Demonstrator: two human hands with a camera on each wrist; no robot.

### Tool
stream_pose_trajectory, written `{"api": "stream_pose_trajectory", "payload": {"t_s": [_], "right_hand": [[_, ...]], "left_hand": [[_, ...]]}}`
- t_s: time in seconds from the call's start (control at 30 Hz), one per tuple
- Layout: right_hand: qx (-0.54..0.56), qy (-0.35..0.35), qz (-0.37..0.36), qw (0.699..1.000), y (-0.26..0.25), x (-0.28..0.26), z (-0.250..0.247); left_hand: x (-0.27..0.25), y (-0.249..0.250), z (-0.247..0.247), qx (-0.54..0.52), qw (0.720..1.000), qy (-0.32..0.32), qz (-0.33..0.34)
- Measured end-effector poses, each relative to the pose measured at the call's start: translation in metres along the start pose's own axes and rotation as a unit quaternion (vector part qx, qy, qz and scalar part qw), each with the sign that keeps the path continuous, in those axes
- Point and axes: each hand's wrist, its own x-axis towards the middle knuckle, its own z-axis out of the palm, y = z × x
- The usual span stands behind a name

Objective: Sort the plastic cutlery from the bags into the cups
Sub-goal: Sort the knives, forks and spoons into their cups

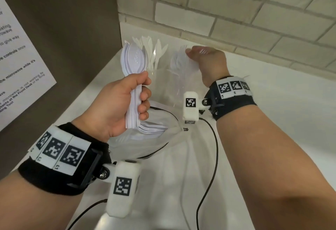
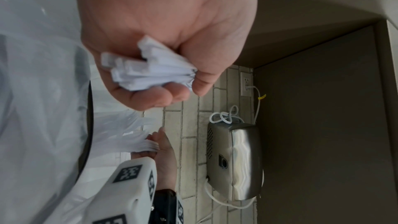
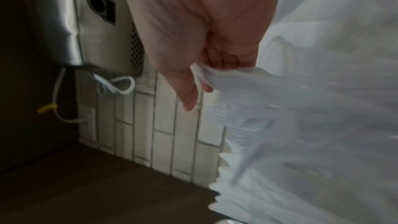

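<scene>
My left hand [image 1: 125,102] grips a thick bundle of white plastic spoons [image 1: 134,60] by the handles, bowls up, above a clear bag [image 1: 145,144] that holds more spoons. In the left wrist view the handle ends [image 2: 146,71] stick out of the fist [image 2: 172,40]. Behind stand clear cups, hard to make out: one holds white knives [image 1: 154,51], another white forks [image 1: 179,62]. My right hand [image 1: 207,60] sits on top of the forks, with thumb and curled fingers [image 3: 224,59] round their tips [image 3: 200,71].
The white counter [image 1: 272,120] ends at a pale brick wall [image 1: 236,20] behind and a brown side panel [image 1: 72,29] with a paper notice on the left. Black camera cables [image 1: 214,147] trail over the bag. A steel appliance [image 2: 234,159] and its white cord hang on the wall.
</scene>
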Motion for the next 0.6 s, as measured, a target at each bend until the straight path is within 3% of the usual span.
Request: {"api": "stream_pose_trajectory", "payload": {"t_s": [0.1, 0.2, 0.3, 0.4, 0.47, 0.53, 0.6], "right_hand": [[0.058, 0.022, -0.045, 0.997, -0.009, 0.003, -0.007], [-0.013, 0.002, -0.048, 0.999, -0.002, 0.000, -0.007], [-0.053, 0.007, -0.075, 0.996, -0.003, -0.008, -0.008], [-0.019, 0.025, -0.140, 0.990, -0.026, -0.027, -0.007], [0.020, -0.029, -0.151, 0.988, -0.045, -0.053, -0.003], [0.030, -0.142, -0.106, 0.984, -0.063, -0.085, 0.001], [-0.060, -0.240, -0.080, 0.966, -0.072, -0.111, 0.001]], "left_hand": [[0.000, 0.000, 0.000, -0.002, 1.000, -0.002, 0.001], [0.001, -0.001, -0.001, -0.008, 1.000, -0.015, -0.002], [0.000, -0.003, -0.002, -0.035, 0.998, -0.055, -0.012], [-0.002, -0.005, -0.004, -0.063, 0.992, -0.110, -0.021], [-0.002, -0.006, -0.004, -0.076, 0.986, -0.146, -0.024], [-0.002, -0.007, -0.002, -0.077, 0.982, -0.173, -0.025], [-0.003, -0.009, 0.000, -0.059, 0.982, -0.178, -0.015]]}}
